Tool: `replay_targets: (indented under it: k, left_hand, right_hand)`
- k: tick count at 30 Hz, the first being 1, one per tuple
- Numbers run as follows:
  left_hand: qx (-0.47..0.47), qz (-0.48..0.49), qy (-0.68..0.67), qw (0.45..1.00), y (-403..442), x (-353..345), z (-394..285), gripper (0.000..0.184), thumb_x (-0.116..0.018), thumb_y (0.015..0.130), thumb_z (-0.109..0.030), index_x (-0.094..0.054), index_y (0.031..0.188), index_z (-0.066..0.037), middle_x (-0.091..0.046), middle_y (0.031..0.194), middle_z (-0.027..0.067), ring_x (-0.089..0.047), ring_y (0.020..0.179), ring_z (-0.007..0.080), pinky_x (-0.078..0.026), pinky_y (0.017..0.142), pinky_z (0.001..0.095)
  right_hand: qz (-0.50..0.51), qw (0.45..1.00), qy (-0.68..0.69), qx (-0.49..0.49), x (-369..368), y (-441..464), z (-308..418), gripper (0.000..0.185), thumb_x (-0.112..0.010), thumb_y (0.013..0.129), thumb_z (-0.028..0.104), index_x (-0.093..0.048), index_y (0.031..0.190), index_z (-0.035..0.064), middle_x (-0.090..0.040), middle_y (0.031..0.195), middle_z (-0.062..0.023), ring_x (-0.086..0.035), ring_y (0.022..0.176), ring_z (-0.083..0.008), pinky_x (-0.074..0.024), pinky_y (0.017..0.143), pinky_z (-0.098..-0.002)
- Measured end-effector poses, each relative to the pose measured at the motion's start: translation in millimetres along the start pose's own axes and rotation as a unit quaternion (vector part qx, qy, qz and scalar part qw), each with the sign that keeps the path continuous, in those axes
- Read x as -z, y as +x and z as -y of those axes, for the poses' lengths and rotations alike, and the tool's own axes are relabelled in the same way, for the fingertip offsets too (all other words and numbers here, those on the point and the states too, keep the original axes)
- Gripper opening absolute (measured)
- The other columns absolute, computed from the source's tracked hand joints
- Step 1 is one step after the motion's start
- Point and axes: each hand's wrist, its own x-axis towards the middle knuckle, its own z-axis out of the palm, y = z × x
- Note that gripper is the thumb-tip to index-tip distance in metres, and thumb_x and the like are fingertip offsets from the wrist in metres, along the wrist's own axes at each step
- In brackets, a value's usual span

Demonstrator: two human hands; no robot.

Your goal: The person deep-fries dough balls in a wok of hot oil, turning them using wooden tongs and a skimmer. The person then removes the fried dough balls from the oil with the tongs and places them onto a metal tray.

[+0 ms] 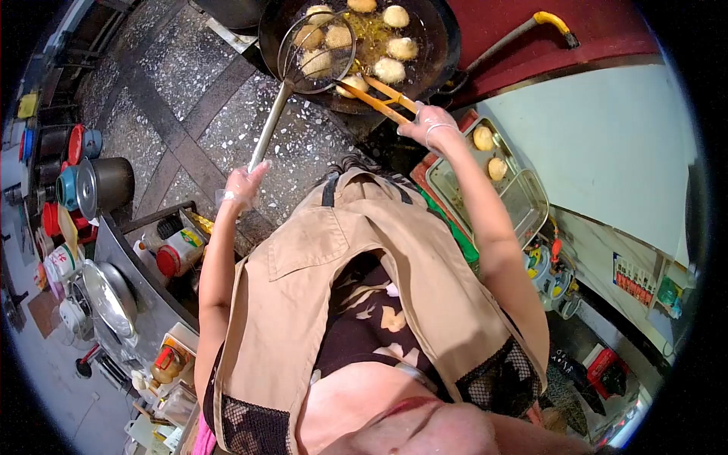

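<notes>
A wok of bubbling oil holds several round pale-golden dough balls. In a thin clear glove, my left hand is closed around the metal handle of a wire mesh skimmer. Its basket is over the wok's left side, with several balls in or beneath the mesh; I cannot tell which. My right hand, also gloved, grips a pair of wooden tongs. The tongs' tips reach the wok's near side, close to a ball by the skimmer's rim; whether they pinch it I cannot tell.
A metal tray with two browned balls and a wire basket lies right of my right arm. The wok's yellow-tipped handle sticks out rightward. At left are a lidded pot, a metal counter and a red-lidded jar.
</notes>
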Motion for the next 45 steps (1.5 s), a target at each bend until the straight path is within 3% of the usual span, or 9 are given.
replay_targets:
  k: [3,8,11,15,22,24,25,27,45]
  left_hand:
    - [0.003,-0.01,0.034,0.999,1.2,-0.8,1.2,0.061,-0.058,0.074,-0.059,-0.06,0.073,0.003,-0.051,0.057,0.0074,-0.049,0.054,0.0175,-0.042,0.054,0.0361]
    - [-0.055,-0.099,0.109,0.988,15.6,-5.5,13.3,0.066,-0.055,0.074,-0.061,-0.061,0.08,0.004,-0.061,0.072,0.0225,-0.061,0.073,0.0353,-0.045,0.067,0.042]
    - [-0.056,-0.107,0.098,0.988,-0.6,1.7,-7.8,0.066,-0.053,0.075,-0.061,-0.061,0.081,0.004,-0.06,0.078,0.0265,-0.059,0.079,0.0398,-0.044,0.071,0.044]
    - [-0.073,-0.147,0.147,0.975,12.8,-5.6,6.7,0.067,-0.05,0.076,-0.063,-0.061,0.08,0.003,-0.06,0.075,0.0259,-0.06,0.077,0.039,-0.044,0.07,0.0439]
    - [-0.033,-0.099,0.074,0.992,42.2,-25.4,21.6,0.072,-0.038,0.079,-0.066,-0.063,0.072,0.002,-0.06,0.073,0.026,-0.058,0.079,0.0415,-0.043,0.069,0.0449]
    - [-0.071,-0.143,0.082,0.984,48.3,-31.1,24.6,0.07,-0.039,0.08,-0.065,-0.057,0.059,0.0,-0.052,0.054,0.0125,-0.053,0.055,0.0257,-0.041,0.055,0.0371]
    - [-0.071,-0.143,0.08,0.984,49.6,-31.7,23.0,0.07,-0.039,0.08,-0.065,-0.057,0.059,0.0,-0.052,0.054,0.0125,-0.053,0.055,0.0257,-0.041,0.055,0.0371]
    - [-0.004,-0.073,0.054,0.996,50.7,-32.7,18.9,0.075,-0.035,0.078,-0.068,-0.065,0.075,0.0,-0.06,0.077,0.0272,-0.058,0.083,0.0425,-0.042,0.075,0.0468]
    - [-0.003,-0.054,0.07,0.996,41.4,-35.9,8.7,0.081,-0.031,0.078,-0.07,-0.064,0.091,0.002,-0.057,0.095,0.0302,-0.053,0.098,0.0437,-0.04,0.084,0.0461]
  right_hand:
    - [-0.01,1.0,-0.016,0.01,-1.1,2.0,-2.5,0.055,-0.065,0.069,0.038,-0.053,0.11,0.0029,-0.06,0.097,-0.0197,-0.057,0.093,-0.0324,-0.0438,0.081,-0.0388]
    - [-0.007,0.999,-0.032,0.018,-0.9,5.8,-9.1,0.055,-0.065,0.069,0.037,-0.053,0.111,0.0027,-0.06,0.097,-0.0197,-0.057,0.094,-0.0326,-0.0436,0.082,-0.0388]
    - [-0.003,0.999,-0.028,0.019,-6.1,9.9,-9.9,0.055,-0.065,0.069,0.036,-0.052,0.111,0.0025,-0.06,0.098,-0.0201,-0.056,0.095,-0.0329,-0.0433,0.082,-0.0386]
    - [-0.003,1.0,-0.019,0.007,-6.8,8.2,-3.2,0.057,-0.066,0.068,0.036,-0.052,0.11,0.0005,-0.058,0.101,-0.0211,-0.055,0.096,-0.033,-0.0431,0.084,-0.0376]
    - [0.046,0.998,-0.029,-0.037,-3.7,5.9,7.2,0.06,-0.068,0.067,0.04,-0.056,0.109,-0.0014,-0.057,0.112,-0.0183,-0.055,0.102,-0.0298,-0.0448,0.086,-0.0358]
    - [0.045,0.998,-0.034,-0.033,-6.7,10.5,5.5,0.059,-0.068,0.067,0.041,-0.058,0.107,-0.0021,-0.057,0.112,-0.0188,-0.056,0.101,-0.0299,-0.0453,0.085,-0.0361]
    - [0.054,0.997,-0.03,-0.034,-5.9,11.8,5.6,0.059,-0.068,0.067,0.041,-0.058,0.106,-0.0021,-0.057,0.111,-0.0187,-0.056,0.101,-0.0297,-0.0454,0.085,-0.0363]
    - [0.062,0.997,-0.026,-0.036,-2.9,11.9,6.6,0.059,-0.068,0.067,0.042,-0.059,0.106,-0.0021,-0.058,0.111,-0.0186,-0.056,0.101,-0.0294,-0.0454,0.085,-0.0364]
    - [0.071,0.996,-0.046,-0.033,4.7,14.0,8.9,0.058,-0.068,0.066,0.043,-0.061,0.103,-0.0006,-0.059,0.109,-0.0169,-0.057,0.098,-0.0288,-0.0458,0.082,-0.0371]
